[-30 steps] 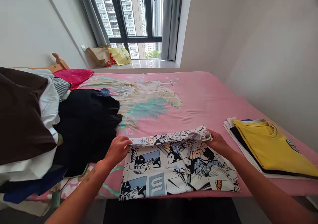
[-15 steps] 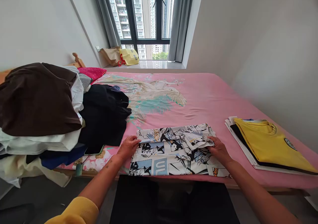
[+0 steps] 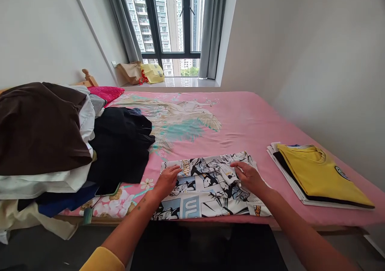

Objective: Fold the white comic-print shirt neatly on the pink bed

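Observation:
A comic-print shirt [image 3: 210, 187] in white, black and pale blue lies partly folded at the bed's front edge. One sleeve [image 3: 227, 172] is turned back across its right part. Resting on the shirt's left side, my left hand [image 3: 169, 179] has its fingers stretched out flat and holds nothing. Over the sleeve at the right is my right hand [image 3: 248, 177], open, its fingers extended and thumb apart. Whether its fingertips touch the cloth is hard to see.
Brown clothing [image 3: 42, 126] tops a big loose pile on the left, with black clothing [image 3: 123, 146] beside it. A folded yellow shirt [image 3: 321, 174] lies on a neat stack at the right. Pink bedding [image 3: 240, 122] covers the bed; bags [image 3: 152, 73] stand on the windowsill.
My right hand has let go of the sleeve's edge and moved left over it. My left hand has slid inward onto the shirt from its left edge. The view has shifted slightly.

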Available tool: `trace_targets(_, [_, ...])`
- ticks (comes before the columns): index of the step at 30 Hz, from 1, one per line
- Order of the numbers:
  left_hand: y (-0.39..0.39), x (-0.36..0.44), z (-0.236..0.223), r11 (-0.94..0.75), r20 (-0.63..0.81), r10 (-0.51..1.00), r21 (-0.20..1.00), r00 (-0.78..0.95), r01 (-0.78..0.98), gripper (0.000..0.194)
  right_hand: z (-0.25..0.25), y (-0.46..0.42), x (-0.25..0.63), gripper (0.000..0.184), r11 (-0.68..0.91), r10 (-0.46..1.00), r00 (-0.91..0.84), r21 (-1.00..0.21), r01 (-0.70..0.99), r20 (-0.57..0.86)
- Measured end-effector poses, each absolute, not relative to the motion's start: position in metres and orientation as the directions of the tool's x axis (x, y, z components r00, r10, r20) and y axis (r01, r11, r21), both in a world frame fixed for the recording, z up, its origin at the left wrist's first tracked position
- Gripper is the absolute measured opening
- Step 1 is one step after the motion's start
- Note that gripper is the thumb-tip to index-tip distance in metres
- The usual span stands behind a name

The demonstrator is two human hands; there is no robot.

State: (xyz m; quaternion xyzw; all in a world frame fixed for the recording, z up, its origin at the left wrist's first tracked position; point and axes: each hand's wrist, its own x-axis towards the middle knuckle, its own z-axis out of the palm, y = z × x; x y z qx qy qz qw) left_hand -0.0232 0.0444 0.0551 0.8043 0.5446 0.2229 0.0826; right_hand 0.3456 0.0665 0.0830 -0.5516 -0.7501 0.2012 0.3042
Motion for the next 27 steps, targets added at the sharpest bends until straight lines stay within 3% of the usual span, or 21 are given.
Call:
trace_targets(4, [0.072, 0.026, 0.046, -0.372, 0.120, 0.928, 0.364, 0.353, 0.854, 0.043, 0.075, 0.093, 0.285, 0.041, 0.463, 0.875, -0.451, -0.578, 0.672, 0.176])
trace_targets(7, [0.086, 0.039, 0.038, -0.340, 0.004, 0.934, 0.329, 0.358, 0.881, 0.045, 0.056, 0.112, 0.261, 0.045, 0.487, 0.841, -0.540, -0.500, 0.717, 0.045])
trace_targets(11, [0.093, 0.011, 0.027, -0.215, -0.084, 0.966, 0.258, 0.244, 0.942, 0.058, 0.031, 0.138, 0.290, 0.050, 0.305, 0.921, -0.379, -0.442, 0.844, -0.087])
trace_targets(16, [0.097, -0.028, 0.029, -0.122, -0.130, 0.980, 0.200, 0.149, 0.972, 0.071, 0.023, 0.159, 0.350, 0.053, 0.084, 0.982, -0.145, -0.406, 0.910, -0.121])
trace_targets(20, [0.087, -0.029, 0.039, -0.077, -0.131, 0.985, 0.243, 0.112, 0.967, 0.062, 0.035, 0.146, 0.362, 0.044, 0.113, 0.986, -0.157, -0.461, 0.880, -0.059])
trace_targets(25, [0.029, -0.050, 0.038, -0.216, 0.137, 0.973, 0.254, 0.186, 0.943, 0.035, 0.047, 0.075, 0.381, 0.034, 0.267, 0.951, -0.110, -0.587, 0.765, 0.290])
trace_targets(27, [-0.001, -0.063, 0.033, -0.246, 0.215, 0.958, 0.265, 0.191, 0.932, 0.030, 0.044, 0.046, 0.390, 0.034, 0.290, 0.937, -0.102, -0.582, 0.760, 0.333])
